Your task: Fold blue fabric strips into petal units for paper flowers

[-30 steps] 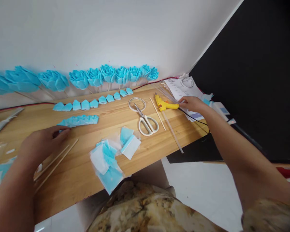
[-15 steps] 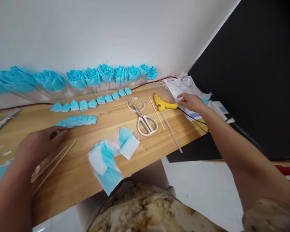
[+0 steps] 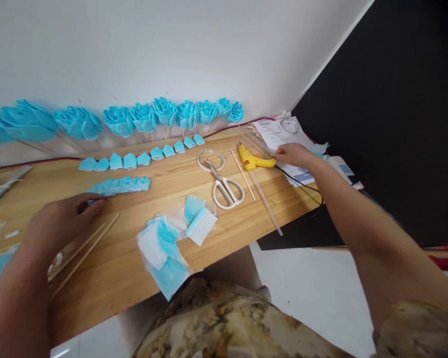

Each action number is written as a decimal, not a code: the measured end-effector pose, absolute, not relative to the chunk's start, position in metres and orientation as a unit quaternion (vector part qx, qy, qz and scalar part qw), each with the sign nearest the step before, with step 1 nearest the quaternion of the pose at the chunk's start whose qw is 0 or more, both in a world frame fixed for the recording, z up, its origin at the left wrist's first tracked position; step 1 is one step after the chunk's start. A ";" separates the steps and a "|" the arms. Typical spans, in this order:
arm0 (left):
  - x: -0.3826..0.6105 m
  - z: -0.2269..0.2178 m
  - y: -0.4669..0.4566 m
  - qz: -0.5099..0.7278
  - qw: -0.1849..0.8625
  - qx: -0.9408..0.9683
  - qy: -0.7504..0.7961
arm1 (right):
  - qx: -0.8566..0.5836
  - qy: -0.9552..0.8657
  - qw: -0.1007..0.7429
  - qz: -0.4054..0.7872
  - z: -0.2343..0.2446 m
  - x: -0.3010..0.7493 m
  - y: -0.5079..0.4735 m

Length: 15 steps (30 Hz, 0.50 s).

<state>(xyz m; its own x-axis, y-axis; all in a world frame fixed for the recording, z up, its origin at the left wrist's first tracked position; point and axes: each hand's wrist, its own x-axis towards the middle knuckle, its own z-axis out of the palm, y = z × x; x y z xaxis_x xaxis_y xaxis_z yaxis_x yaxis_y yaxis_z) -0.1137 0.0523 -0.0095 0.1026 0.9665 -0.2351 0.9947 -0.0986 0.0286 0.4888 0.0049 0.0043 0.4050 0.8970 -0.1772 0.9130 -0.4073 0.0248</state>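
My left hand (image 3: 67,219) rests on the table at the near left end of a strip of overlapped blue petals (image 3: 123,185). Its thumb and index finger curve with a gap between them, and a bit of blue shows there; the other fingers are hidden. My right hand (image 3: 293,155) is closed in a pinch on the end of a clear glue stick (image 3: 259,141), just beyond the handle of the yellow glue gun (image 3: 252,158). Another clear stick (image 3: 267,204) extends from the gun's back toward the table edge. White-handled scissors (image 3: 226,189) lie with blades across a tape ring (image 3: 199,158).
Folded blue petals (image 3: 130,160) line up across the table (image 3: 179,179). Behind them, blue fabric flowers (image 3: 117,122) on sticks lean on the wall. Blue and white sheets (image 3: 168,268) overhang the front edge. Thin wooden sticks (image 3: 85,253) lie near my left wrist. A black cord (image 3: 302,184) trails right.
My right fingers have drawn together on the clear glue stick, and the hand has turned slightly. My left hand stays by the petal strip. The view has shifted a little.
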 end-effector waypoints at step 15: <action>-0.112 -0.003 0.048 -0.063 0.087 0.744 0.659 | 0.730 0.430 -0.341 -0.407 0.031 0.432 -0.089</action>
